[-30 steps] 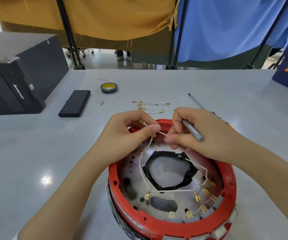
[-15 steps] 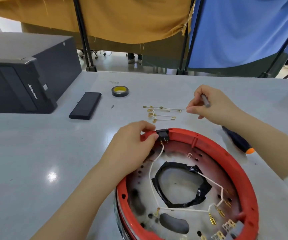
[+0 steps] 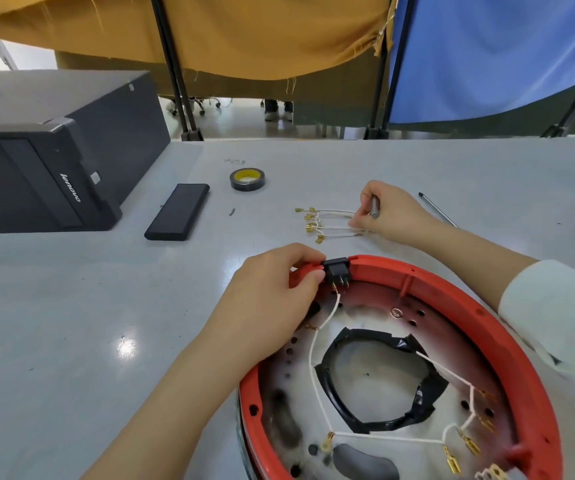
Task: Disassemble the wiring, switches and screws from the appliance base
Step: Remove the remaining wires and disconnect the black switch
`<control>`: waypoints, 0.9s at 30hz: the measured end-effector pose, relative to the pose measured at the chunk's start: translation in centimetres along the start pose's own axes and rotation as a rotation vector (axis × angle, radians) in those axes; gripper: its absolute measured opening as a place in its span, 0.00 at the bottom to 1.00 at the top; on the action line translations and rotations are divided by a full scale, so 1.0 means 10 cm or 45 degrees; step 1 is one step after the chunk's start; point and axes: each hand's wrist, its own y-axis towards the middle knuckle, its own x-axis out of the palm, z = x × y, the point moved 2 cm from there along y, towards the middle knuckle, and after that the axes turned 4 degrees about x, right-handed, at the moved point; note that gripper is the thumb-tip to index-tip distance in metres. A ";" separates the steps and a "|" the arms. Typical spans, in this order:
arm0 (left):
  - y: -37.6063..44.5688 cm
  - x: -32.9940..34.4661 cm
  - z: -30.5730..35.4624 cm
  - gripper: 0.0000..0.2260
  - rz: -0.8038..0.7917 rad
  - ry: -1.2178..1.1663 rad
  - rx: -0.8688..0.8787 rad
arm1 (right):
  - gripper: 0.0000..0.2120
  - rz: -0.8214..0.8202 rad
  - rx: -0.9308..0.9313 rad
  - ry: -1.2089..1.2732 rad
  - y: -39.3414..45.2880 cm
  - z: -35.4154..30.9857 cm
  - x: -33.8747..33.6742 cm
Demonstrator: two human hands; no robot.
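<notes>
The red-rimmed appliance base [image 3: 480,317] lies upside down at the near right, with white wires [image 3: 313,344] and gold terminals inside. A black switch [image 3: 338,270] sits in its far rim. My left hand [image 3: 272,299] grips the rim right beside the switch. My right hand [image 3: 393,211] is beyond the base, holding a grey tool shaft [image 3: 374,206] while its fingertips pinch the end of a wire in the loose wire pile [image 3: 327,223] on the table.
A black computer case [image 3: 47,161] stands at the left, a black flat box [image 3: 178,211] and a tape roll [image 3: 247,179] lie beyond the base. A screwdriver [image 3: 436,211] lies at the right behind my wrist. Fabric screens close off the far table edge.
My right hand left the base, carried a freed wire away and lowered it onto the pile of loose wires. My left hand stayed at the rim by the switch.
</notes>
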 end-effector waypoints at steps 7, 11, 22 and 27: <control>0.01 -0.02 0.03 0.07 -0.016 0.022 0.019 | 0.22 -0.115 -0.299 0.388 -0.79 -0.65 -0.27; -0.02 -0.04 0.08 0.07 -0.020 0.054 0.067 | 0.34 -0.272 -0.339 0.657 -1.16 -0.88 -0.29; -0.01 -0.03 0.10 0.09 -0.024 0.112 0.085 | 0.19 -0.209 -0.070 0.622 -1.03 -0.77 -0.10; 0.01 -0.02 0.07 0.09 -0.015 0.095 0.077 | 0.23 0.046 -0.208 0.715 -1.04 -0.77 -0.06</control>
